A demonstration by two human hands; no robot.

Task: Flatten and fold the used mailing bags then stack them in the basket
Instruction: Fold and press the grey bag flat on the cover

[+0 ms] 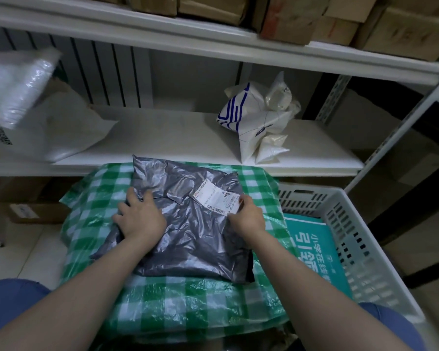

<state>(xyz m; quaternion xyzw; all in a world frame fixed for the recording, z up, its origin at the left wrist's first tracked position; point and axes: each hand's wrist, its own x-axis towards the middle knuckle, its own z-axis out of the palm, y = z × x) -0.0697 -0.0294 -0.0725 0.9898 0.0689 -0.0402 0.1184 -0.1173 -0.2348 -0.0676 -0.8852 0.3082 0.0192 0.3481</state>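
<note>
Grey mailing bag (188, 234) crumpled, lying mid-bench on green-checked plastic cover (200, 300). Left grip (140, 216) spread flat, pressing bag's left side. Right grip (247, 216) pinching bag's right edge beside shipping label (213, 196). Teal bag (312, 249) inside white basket (360, 224) off bench's right edge.

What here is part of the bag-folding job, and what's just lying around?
Part of the job: grey mailing bag, with left hand and right hand on it; white basket; teal bag in it; probably the crumpled white bags on the shelf.
Just lying about: cardboard boxes on the top shelf; box on the floor.
</note>
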